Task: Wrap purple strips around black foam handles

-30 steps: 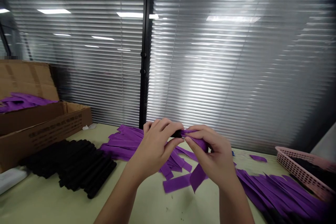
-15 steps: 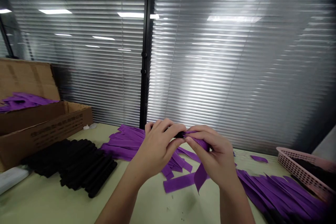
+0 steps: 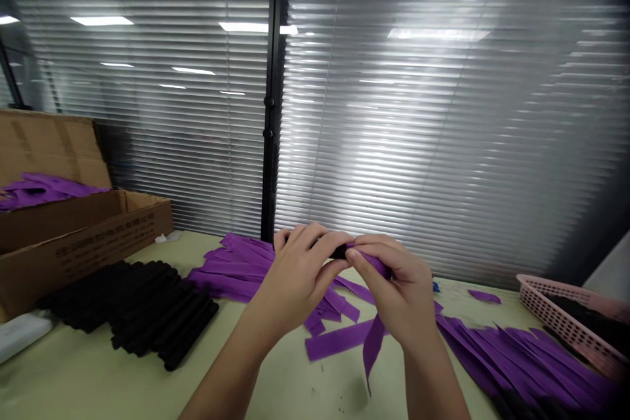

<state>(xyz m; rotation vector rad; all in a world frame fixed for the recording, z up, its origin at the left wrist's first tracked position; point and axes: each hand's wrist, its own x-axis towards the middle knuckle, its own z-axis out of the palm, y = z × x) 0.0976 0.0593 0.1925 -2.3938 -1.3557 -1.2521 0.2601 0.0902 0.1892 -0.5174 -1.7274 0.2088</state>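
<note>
My left hand point(image 3: 300, 275) is closed around a black foam-like tube point(image 3: 339, 251), of which only a short dark end shows between the hands. Pressed against that end, my right hand point(image 3: 398, 282) grips a purple fabric strip point(image 3: 375, 344). Part of the strip lies around the tube under my right fingers, and its loose tail hangs below the palm. Both thumbs face each other near the tube's end. Most of the tube is hidden by my fingers. Beneath the hands, a flat purple strip point(image 3: 335, 341) lies on the pale table point(image 3: 290, 387).
Black tubes point(image 3: 162, 308) are stacked at left, beside a cardboard box point(image 3: 118, 230) holding purple strips point(image 3: 49, 189). Loose purple strips point(image 3: 236, 269) lie behind my left hand. At right are a pile of purple strips point(image 3: 522, 354) with dark ends and a pink basket point(image 3: 566, 315). Window blinds stand behind.
My right hand has turned slightly and shifted a little left, its thumb now over the tube's end. The strip's loose tail hangs lower and narrower than before.
</note>
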